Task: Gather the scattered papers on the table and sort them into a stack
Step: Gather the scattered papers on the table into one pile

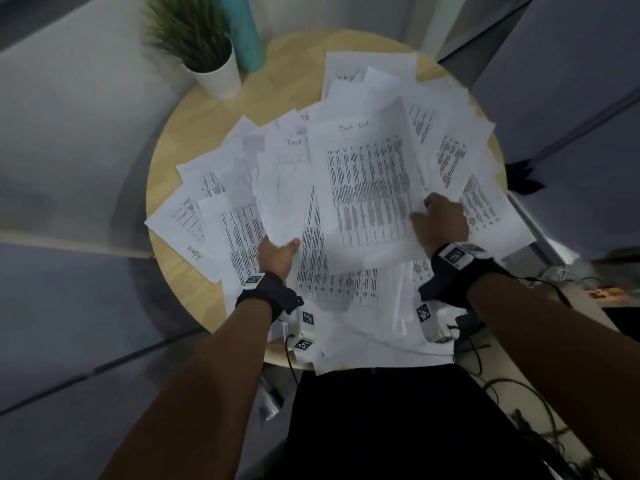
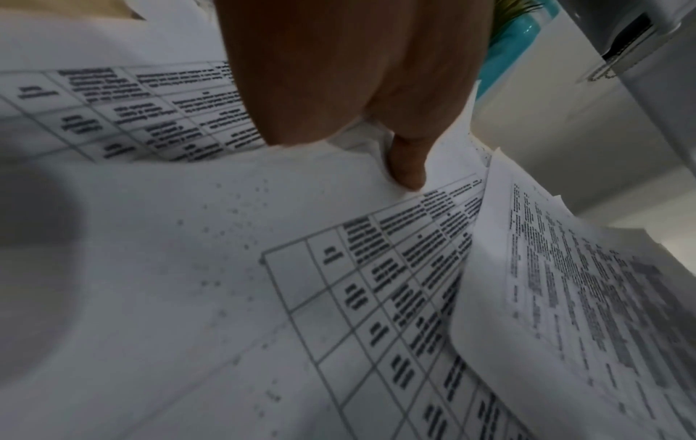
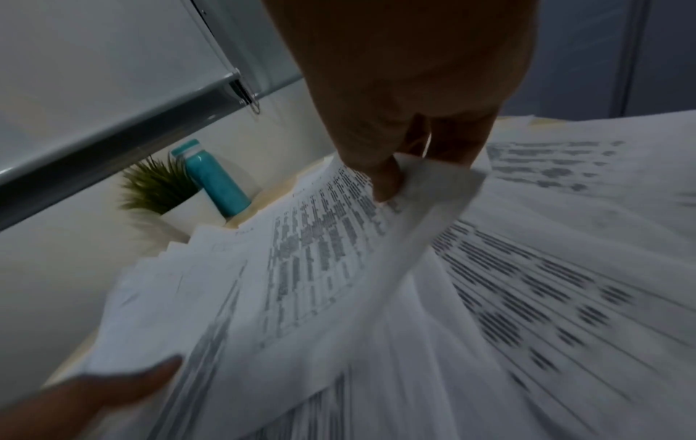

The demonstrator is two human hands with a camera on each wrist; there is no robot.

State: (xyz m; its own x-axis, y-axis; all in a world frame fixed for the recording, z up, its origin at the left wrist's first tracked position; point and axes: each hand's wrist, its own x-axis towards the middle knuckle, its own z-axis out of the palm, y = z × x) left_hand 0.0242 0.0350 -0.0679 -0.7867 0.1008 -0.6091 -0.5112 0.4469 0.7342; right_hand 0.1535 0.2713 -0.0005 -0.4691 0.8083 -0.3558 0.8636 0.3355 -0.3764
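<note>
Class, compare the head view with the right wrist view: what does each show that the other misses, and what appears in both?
Only the head view shows the whole round table and how widely the papers spread across it. Only the right wrist view shows the right hand up close, pinching a sheet's lifted edge. Both show the left hand gripping papers, the potted plant and the teal bottle.

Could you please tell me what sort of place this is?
Probably an office or meeting corner: a round pale wooden table strewn with printed white paper sheets, and a green plant in a white pot.
</note>
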